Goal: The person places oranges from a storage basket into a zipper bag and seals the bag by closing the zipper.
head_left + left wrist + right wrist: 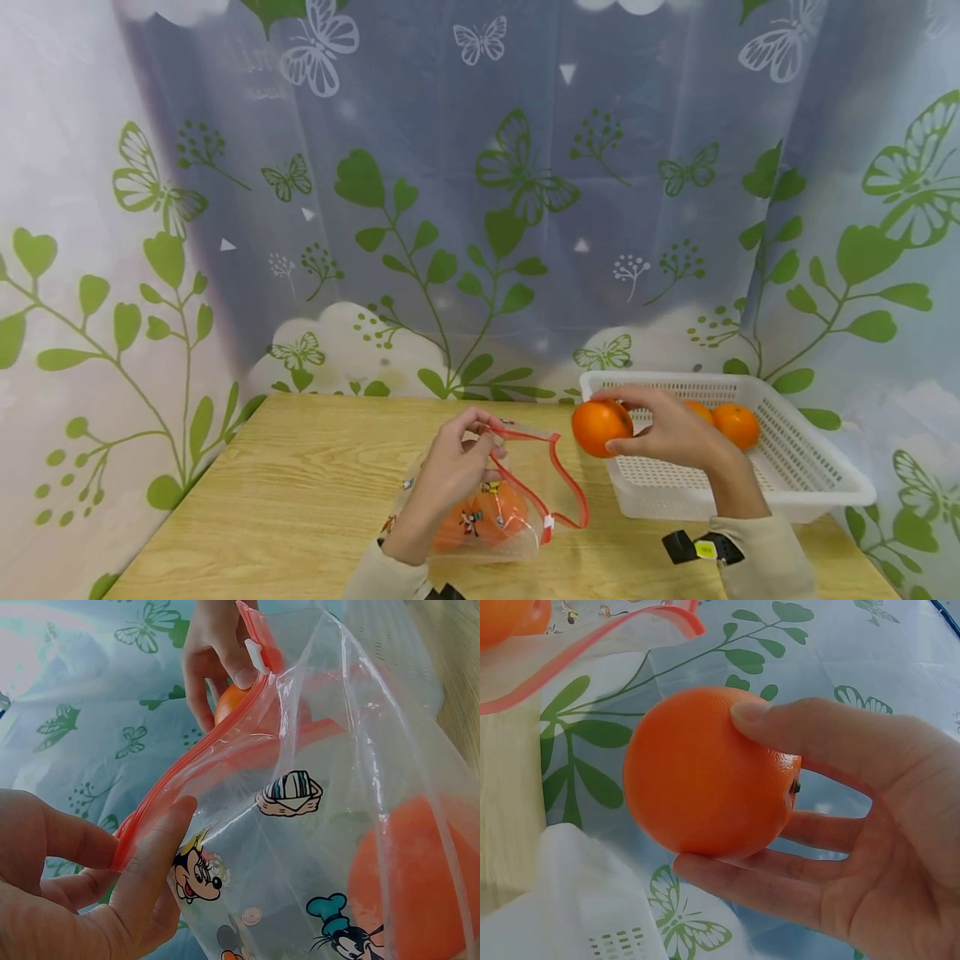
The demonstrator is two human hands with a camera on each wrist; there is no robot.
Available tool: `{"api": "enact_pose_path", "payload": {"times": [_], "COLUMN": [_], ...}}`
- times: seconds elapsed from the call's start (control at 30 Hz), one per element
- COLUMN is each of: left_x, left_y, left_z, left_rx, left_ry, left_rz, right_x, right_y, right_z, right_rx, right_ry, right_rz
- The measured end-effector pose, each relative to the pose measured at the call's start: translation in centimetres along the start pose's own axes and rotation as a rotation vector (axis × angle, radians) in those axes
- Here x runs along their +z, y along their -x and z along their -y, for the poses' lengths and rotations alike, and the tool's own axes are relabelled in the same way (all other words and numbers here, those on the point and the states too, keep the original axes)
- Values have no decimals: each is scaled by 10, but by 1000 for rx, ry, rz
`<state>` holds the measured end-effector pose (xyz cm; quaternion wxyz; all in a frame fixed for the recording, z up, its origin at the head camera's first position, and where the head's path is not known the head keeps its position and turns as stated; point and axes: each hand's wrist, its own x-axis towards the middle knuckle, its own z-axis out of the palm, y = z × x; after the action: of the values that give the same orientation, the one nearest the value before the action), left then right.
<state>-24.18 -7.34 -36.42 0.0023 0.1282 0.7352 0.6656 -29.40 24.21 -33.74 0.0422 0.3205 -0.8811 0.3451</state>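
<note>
My left hand point(457, 462) pinches the red-edged rim of a clear zip bag point(247, 847) printed with cartoon figures. Its mouth gapes toward the right, with a white slider point(548, 522) on the red zip strip. Inside the bag lie oranges point(495, 510), seen through the plastic. Between thumb and fingers, my right hand point(675, 429) grips another orange point(709, 772), its stem end turned toward the palm. That orange is held up at the basket's near left corner, a short way right of the bag's mouth.
A white plastic basket point(817, 487) with slotted walls stands on the right of the wooden table point(300, 467). Two oranges point(737, 427) sit in it, one partly behind my right hand. A curtain point(450, 275) printed with leaves and butterflies hangs behind the table.
</note>
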Motion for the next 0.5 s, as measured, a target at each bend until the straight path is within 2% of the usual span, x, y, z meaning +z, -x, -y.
{"api": "enact_pose_path", "payload": {"times": [0.17, 0.5], "left_x": [1, 0], "left_y": [0, -1], "left_z": [0, 0], "left_rx": [-3, -7], "left_ry": [1, -6], "left_rz": [-2, -2], "right_x": [4, 11], "right_y": [6, 15], "right_z": [-1, -2], "right_rx": [-3, -32], "right_ry": [-2, -82], "right_rz": [-22, -48]}}
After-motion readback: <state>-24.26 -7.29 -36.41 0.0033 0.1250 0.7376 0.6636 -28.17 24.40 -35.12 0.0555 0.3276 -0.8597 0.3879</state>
